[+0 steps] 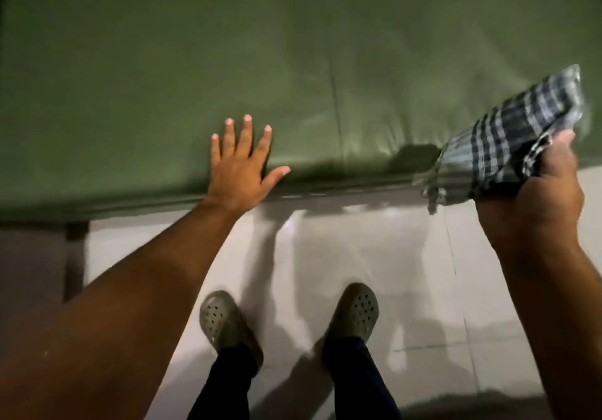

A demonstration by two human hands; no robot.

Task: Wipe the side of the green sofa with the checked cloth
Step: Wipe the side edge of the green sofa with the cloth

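Green sofa (293,61) side smooth, right hand (534,198) gripping bunched checked cloth (508,139)

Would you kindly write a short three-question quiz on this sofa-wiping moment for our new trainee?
1. True or false: the left hand lies flat and open on the green sofa.
2. Which hand grips the checked cloth?
3. The clogs stand on: A) a rug, B) the pale tiled floor, C) the sofa.

Key: 1. True. 2. The right hand, bunching the cloth at the sofa's lower edge. 3. B.
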